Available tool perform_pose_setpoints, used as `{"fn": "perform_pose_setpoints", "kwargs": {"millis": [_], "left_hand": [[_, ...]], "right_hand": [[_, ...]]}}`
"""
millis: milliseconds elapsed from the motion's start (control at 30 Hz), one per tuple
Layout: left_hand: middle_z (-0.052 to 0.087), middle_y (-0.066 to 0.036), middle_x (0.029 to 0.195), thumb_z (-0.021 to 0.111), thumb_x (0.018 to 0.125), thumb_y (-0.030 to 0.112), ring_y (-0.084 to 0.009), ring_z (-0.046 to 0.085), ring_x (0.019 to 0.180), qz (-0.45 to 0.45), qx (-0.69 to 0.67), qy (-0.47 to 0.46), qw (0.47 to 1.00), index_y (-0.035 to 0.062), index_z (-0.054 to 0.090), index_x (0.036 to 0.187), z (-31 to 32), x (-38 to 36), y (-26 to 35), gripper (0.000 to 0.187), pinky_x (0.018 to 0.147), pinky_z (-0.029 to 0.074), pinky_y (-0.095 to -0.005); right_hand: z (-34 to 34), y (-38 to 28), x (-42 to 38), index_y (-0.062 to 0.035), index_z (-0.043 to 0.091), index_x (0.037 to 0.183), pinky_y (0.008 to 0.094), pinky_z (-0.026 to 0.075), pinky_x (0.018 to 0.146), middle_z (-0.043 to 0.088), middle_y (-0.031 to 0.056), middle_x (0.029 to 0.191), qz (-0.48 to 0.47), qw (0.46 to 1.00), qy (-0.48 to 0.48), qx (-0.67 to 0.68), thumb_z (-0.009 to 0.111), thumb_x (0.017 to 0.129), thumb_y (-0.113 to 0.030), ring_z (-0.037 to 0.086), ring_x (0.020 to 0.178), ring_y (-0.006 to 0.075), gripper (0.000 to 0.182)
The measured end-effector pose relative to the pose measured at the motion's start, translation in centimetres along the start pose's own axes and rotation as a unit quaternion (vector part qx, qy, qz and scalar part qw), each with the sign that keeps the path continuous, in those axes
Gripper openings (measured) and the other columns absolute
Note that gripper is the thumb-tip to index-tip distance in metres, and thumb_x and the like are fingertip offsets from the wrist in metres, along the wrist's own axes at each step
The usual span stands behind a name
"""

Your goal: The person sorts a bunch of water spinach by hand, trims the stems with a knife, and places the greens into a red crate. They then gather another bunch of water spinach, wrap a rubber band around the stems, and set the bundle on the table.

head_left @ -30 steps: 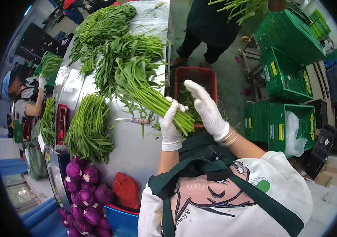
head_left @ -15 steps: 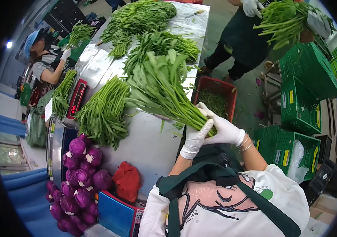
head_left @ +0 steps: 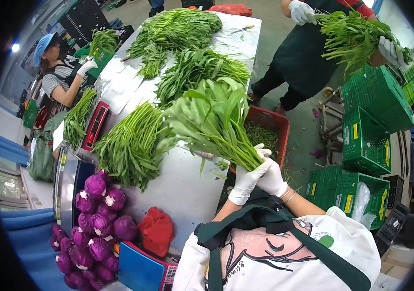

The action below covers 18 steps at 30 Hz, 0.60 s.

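A bunch of leafy greens [head_left: 216, 126] is held by its stems over the metal table [head_left: 182, 189], leaves pointing up and left. My left hand [head_left: 249, 182], in a white glove, is wrapped round the stem ends from the near side. My right hand [head_left: 270, 173], also gloved, closes on the same stems just beside it. Behind the held bunch lies a pile of greens [head_left: 202, 72], and to its left another pile [head_left: 131, 145] rests on the table.
Purple cabbages [head_left: 95, 233], a red cloth [head_left: 156, 231] and a blue-topped scale [head_left: 140, 267] are at the near left. A red crate [head_left: 277, 127] stands beyond the table edge. Green crates [head_left: 364, 140] are at right. Two co-workers [head_left: 61, 80] [head_left: 308, 58] handle greens.
The held bunch has turned more upright, and both hands have shifted slightly, now overlapping more closely round the stems. The co-worker at the upper right has spread the greens more level.
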<state>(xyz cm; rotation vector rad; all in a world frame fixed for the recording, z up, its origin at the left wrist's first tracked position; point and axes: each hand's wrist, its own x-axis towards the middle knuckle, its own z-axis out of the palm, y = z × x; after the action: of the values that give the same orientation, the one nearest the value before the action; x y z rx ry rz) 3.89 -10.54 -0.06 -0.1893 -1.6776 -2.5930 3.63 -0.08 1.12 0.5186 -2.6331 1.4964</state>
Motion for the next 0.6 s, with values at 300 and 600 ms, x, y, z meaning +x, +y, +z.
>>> {"fn": "perform_pose_setpoints", "kwargs": {"millis": [300, 600], "left_hand": [[0.06, -0.01, 0.109, 0.067, 0.082, 0.003, -0.0203, 0.055, 0.107, 0.019, 0.052, 0.046, 0.997, 0.0025, 0.058, 0.104, -3.2, -0.7, -1.2, 0.023, 0.1, 0.04, -0.0391], [0.059, -0.004, 0.088, 0.064, 0.083, -0.001, -0.0147, 0.056, 0.081, 0.113, 0.268, 0.041, 0.956, 0.0053, 0.056, 0.084, -3.8, -1.8, -1.1, 0.011, 0.084, 0.046, -0.0336]], "right_hand": [[-5.1, 0.5, 3.1, -0.0022, 0.047, 0.129, 0.0404, 0.031, 0.106, 0.029, 0.0223, 0.145, -0.021, 0.962, -0.272, 0.007, 0.078, 0.066, -0.047, 0.034, 0.13, 0.0362, 0.082], [-9.9, -7.2, 6.0, 0.0009, 0.065, 0.086, 0.027, 0.046, 0.072, 0.063, 0.007, 0.079, -0.081, 0.985, 0.073, 0.137, 0.067, 0.081, -0.004, 0.058, 0.075, 0.0154, 0.008]]}}
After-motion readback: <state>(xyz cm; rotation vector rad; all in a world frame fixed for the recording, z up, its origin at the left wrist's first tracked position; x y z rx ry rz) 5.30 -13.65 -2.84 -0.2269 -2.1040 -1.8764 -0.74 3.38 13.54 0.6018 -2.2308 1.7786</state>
